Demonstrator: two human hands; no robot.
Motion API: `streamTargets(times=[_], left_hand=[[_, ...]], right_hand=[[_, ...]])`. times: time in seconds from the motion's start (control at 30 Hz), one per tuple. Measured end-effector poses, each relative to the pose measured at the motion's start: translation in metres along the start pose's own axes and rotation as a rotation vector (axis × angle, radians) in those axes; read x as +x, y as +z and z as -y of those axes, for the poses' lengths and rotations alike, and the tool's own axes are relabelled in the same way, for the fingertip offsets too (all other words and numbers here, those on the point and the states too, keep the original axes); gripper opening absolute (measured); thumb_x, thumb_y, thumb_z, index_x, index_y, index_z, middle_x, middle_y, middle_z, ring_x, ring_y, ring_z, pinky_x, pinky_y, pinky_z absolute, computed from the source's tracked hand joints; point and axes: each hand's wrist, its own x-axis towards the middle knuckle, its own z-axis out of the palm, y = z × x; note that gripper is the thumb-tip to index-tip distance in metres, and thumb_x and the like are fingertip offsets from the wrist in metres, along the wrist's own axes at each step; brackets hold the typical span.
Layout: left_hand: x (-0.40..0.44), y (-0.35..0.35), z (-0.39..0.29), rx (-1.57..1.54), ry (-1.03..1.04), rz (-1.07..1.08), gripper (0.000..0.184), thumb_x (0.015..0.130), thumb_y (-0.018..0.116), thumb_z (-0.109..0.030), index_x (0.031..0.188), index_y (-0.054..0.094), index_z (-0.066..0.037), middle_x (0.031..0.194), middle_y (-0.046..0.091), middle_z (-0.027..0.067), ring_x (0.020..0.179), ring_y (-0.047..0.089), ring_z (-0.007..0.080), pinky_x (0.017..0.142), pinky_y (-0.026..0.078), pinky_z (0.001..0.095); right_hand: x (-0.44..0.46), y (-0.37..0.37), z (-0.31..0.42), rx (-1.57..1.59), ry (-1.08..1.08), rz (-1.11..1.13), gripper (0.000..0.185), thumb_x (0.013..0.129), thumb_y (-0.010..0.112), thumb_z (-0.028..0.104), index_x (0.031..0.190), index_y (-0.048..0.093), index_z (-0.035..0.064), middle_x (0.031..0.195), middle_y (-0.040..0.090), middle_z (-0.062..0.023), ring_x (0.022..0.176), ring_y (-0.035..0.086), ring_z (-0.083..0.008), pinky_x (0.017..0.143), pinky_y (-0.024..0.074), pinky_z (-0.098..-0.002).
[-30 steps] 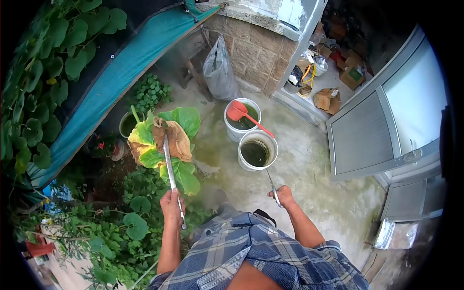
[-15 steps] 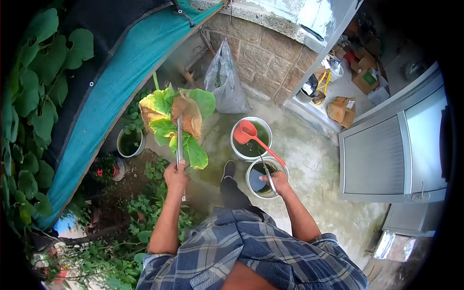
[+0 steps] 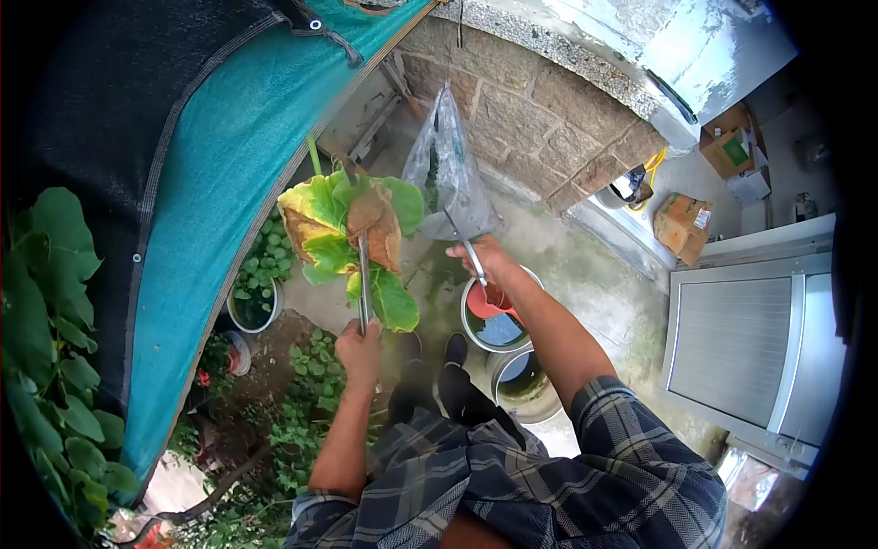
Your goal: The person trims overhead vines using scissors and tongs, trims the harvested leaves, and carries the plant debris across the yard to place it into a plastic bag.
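Observation:
My left hand [image 3: 358,355] is closed around the lower end of a pair of long metal tongs [image 3: 365,288]. Their upper end is among large leaves [image 3: 320,220], partly green, partly yellow and brown; the tips are hidden. In my right hand [image 3: 494,260] is a slim tool with a silvery handle [image 3: 475,262] and a thin dark end, its kind unclear. That tool points up towards a hanging clear plastic bag [image 3: 462,197]. Below my right forearm a red ladle [image 3: 494,302] lies across a white bucket of water [image 3: 469,322].
A second white bucket [image 3: 545,408] stands close to my feet. Left are a teal tarp [image 3: 215,183], a planted pot [image 3: 260,316] and low greenery [image 3: 311,384]. A stone wall [image 3: 521,119] rises ahead; a grey metal door [image 3: 727,334] and cardboard box [image 3: 684,226] are right.
My right hand has moved up and away from the near bucket, carrying the slim tool towards the plastic bag. My left hand still holds the tongs at the leaves. The view has shifted.

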Motion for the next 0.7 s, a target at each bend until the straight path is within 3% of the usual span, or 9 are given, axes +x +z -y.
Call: streamTargets(times=[0.17, 0.3, 0.33, 0.43, 0.53, 0.67, 0.7], left_hand=[[0.059, 0.027, -0.015, 0.008, 0.027, 0.001, 0.022, 0.086, 0.067, -0.016, 0.080, 0.062, 0.004, 0.059, 0.054, 0.0032, 0.050, 0.049, 0.0130, 0.048, 0.040, 0.0321], [0.103, 0.056, -0.025, 0.052, 0.250, 0.095, 0.018, 0.085, 0.066, -0.014, 0.084, 0.062, 0.004, 0.064, 0.055, 0.0105, 0.055, 0.052, 0.0220, 0.055, 0.042, 0.0358], [0.114, 0.066, -0.033, 0.089, 0.239, 0.150, 0.018, 0.085, 0.065, -0.015, 0.085, 0.062, 0.003, 0.068, 0.058, 0.0157, 0.061, 0.056, 0.0304, 0.059, 0.044, 0.0403], [0.149, 0.105, -0.042, 0.390, 0.358, 0.267, 0.022, 0.085, 0.065, -0.018, 0.084, 0.062, 0.003, 0.073, 0.061, 0.0191, 0.069, 0.060, 0.0369, 0.065, 0.047, 0.0453], [0.176, 0.137, -0.055, 0.497, 0.315, 0.416, 0.026, 0.084, 0.065, -0.022, 0.082, 0.063, 0.004, 0.081, 0.063, 0.0227, 0.080, 0.061, 0.0417, 0.074, 0.048, 0.0488], [0.220, 0.162, -0.071, 0.565, 0.129, 0.508, 0.031, 0.082, 0.068, -0.025, 0.083, 0.064, 0.005, 0.089, 0.065, 0.0255, 0.091, 0.062, 0.0412, 0.082, 0.048, 0.0466], [0.232, 0.169, -0.072, 0.573, 0.109, 0.491, 0.033, 0.083, 0.068, -0.027, 0.084, 0.064, 0.006, 0.086, 0.065, 0.0247, 0.088, 0.063, 0.0403, 0.080, 0.049, 0.0466]], right_hand=[[0.083, 0.016, 0.040, 0.028, 0.109, -0.062, 0.033, 0.069, 0.083, 0.014, 0.059, 0.052, 0.0059, 0.051, 0.049, -0.0048, 0.037, 0.043, -0.0149, 0.034, 0.0288, -0.0309], [0.126, 0.008, 0.050, 0.175, 0.192, -0.178, 0.032, 0.070, 0.082, 0.016, 0.062, 0.052, 0.0073, 0.053, 0.050, -0.0050, 0.039, 0.046, -0.0156, 0.033, 0.0318, -0.0302], [0.139, -0.003, 0.044, 0.292, 0.180, -0.249, 0.032, 0.070, 0.082, 0.016, 0.062, 0.052, 0.0078, 0.053, 0.050, -0.0047, 0.039, 0.047, -0.0156, 0.033, 0.0321, -0.0301], [0.159, -0.039, 0.014, 0.481, 0.174, -0.343, 0.030, 0.072, 0.079, 0.015, 0.065, 0.051, 0.0096, 0.053, 0.048, -0.0036, 0.040, 0.047, -0.0165, 0.034, 0.0334, -0.0307], [0.145, -0.054, 0.001, 0.458, 0.124, -0.353, 0.029, 0.073, 0.079, 0.016, 0.067, 0.051, 0.0088, 0.053, 0.049, -0.0040, 0.039, 0.047, -0.0176, 0.033, 0.0334, -0.0314], [0.144, -0.056, 0.003, 0.507, 0.132, -0.388, 0.030, 0.073, 0.079, 0.015, 0.067, 0.051, 0.0086, 0.052, 0.048, -0.0045, 0.036, 0.045, -0.0176, 0.033, 0.0318, -0.0326], [0.145, -0.055, 0.002, 0.508, 0.139, -0.391, 0.030, 0.073, 0.079, 0.015, 0.067, 0.050, 0.0088, 0.052, 0.048, -0.0046, 0.036, 0.044, -0.0177, 0.033, 0.0315, -0.0329]])
